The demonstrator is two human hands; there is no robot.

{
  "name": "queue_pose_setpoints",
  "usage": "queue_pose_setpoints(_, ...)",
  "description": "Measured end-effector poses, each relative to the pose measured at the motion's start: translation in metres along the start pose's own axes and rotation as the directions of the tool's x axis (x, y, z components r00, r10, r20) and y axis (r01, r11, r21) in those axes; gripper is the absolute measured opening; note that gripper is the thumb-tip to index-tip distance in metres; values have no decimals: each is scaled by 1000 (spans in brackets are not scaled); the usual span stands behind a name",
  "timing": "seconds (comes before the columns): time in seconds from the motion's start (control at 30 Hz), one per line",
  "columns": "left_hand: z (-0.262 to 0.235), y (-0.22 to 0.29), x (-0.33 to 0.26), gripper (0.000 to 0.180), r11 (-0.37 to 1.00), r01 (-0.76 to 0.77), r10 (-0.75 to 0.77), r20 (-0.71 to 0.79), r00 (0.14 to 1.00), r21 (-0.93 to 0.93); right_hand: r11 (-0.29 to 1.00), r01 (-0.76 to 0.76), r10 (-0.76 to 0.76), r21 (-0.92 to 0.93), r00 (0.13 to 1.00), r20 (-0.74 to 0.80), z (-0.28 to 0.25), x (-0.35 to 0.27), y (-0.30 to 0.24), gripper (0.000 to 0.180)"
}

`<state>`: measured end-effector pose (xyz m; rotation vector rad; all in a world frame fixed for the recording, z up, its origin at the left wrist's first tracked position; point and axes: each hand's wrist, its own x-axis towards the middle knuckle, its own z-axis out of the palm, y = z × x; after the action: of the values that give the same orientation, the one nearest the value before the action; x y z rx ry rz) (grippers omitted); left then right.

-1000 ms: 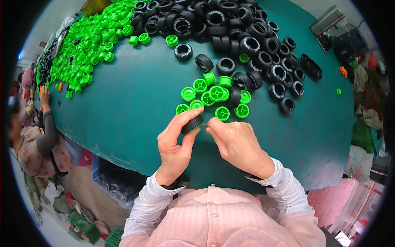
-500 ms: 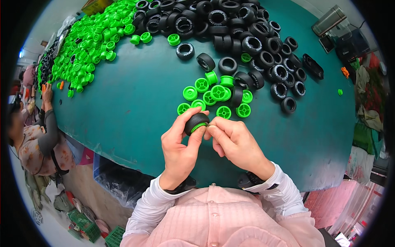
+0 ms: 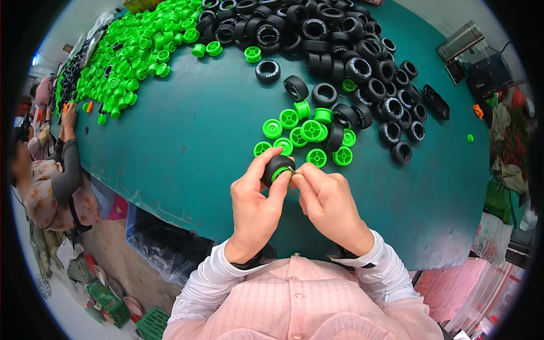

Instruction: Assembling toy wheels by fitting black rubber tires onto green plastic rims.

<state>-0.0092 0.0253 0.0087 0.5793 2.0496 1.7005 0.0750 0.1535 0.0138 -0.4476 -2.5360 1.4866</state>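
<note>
My left hand [image 3: 254, 212] is closed round a black rubber toy tire [image 3: 276, 163], thumb in front and fingers behind. Inside the tire sits a green plastic wheel rim [image 3: 279, 173], its edge showing on the side toward me. My right hand [image 3: 333, 208] is pinched at the tire's right edge; a small thin dark thing seems to stick out between its fingertips, too small to name. Just beyond my hands lies a loose group of green wheel rims [image 3: 311, 131], with several black tires [image 3: 324, 94] among and behind them.
A big heap of black tires [image 3: 340, 37] covers the far middle of the green table [image 3: 187, 141]. Left of it spreads a heap of green rims [image 3: 127, 62]. A black tray [image 3: 436, 102] and a metal cup [image 3: 460, 41] stand right. A co-worker [image 3: 54, 187] is at the left edge.
The view has shifted slightly, so the table things appear farther right. The tire has tilted a little in my left hand, and my right fingertips stay at its edge.
</note>
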Motion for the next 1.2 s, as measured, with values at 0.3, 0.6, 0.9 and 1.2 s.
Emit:
queue_pose_setpoints(0.3, -3, -1, 7, 36, 999, -1, 1, 5, 1000, 53, 705, -506, 354, 498, 859, 370, -10, 8, 0, 12)
queue_pose_setpoints(0.6, 2, -6, 1, 31, 993, 26, -20, 56, 998, -114, 984, -22, -10, -176, 984, -179, 8, -4, -8, 17)
queue_pose_setpoints(0.9, -9, 2, 9, 29, 974, 179, -155, 169, 973, -139, 884, 159, -289, -440, 925, -246, 17, -3, 2, 9)
queue_pose_setpoints(1.2, -1, -6, 1, 32, 990, 142, -142, 88, 986, -1, 964, -208, 215, 164, 976, -26, 2, -3, 0, 10)
